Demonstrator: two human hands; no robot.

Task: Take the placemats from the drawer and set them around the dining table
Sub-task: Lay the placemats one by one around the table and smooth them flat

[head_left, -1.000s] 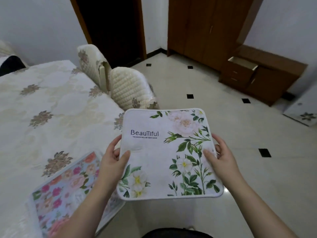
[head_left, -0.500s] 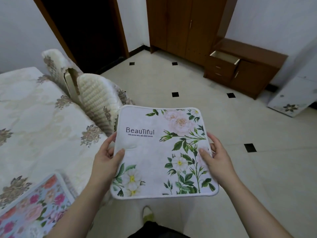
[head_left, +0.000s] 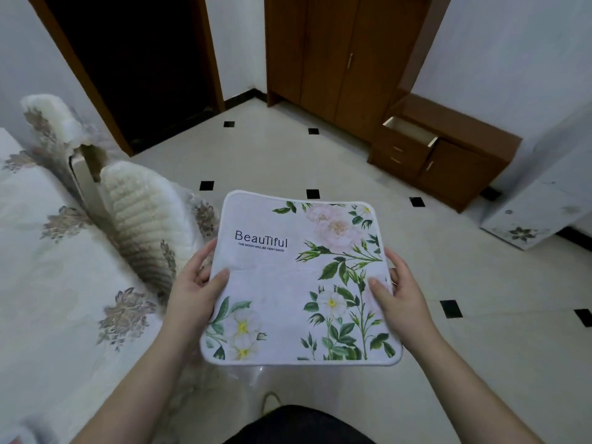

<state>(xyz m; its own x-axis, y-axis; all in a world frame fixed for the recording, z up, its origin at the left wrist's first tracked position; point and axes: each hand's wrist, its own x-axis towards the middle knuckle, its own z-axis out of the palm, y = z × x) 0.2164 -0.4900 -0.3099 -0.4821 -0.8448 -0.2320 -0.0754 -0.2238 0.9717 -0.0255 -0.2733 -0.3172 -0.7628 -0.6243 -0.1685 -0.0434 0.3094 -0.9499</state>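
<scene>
Tiled floor (head_left: 320,161), cream with small black squares, fills the room; brown wardrobe (head_left: 333,52) at the back, low cabinet beside it with its top drawer (head_left: 411,133) pulled open. Tabletop (head_left: 48,267) on the left edge under a pale cloth with brown flower motifs, two padded chairs (head_left: 144,225) pushed against it. Placemat (head_left: 298,283), white with green leaves, pale blooms and the word "Beautiful", is held flat in the air over the floor, just right of the tabletop edge, not touching it. Left hand (head_left: 192,293) grips the mat's left edge: thumb lies on top near the edge, fingers (head_left: 205,254) curl around underneath, closed on the mat. Right hand (head_left: 400,293) grips the right edge the same way, thumb pressed on the printed face, fingers wrapped under and mostly hidden. Both forearms reach in from the bottom corners. Dark clothing and a shoe tip (head_left: 270,400) show at bottom centre.
</scene>
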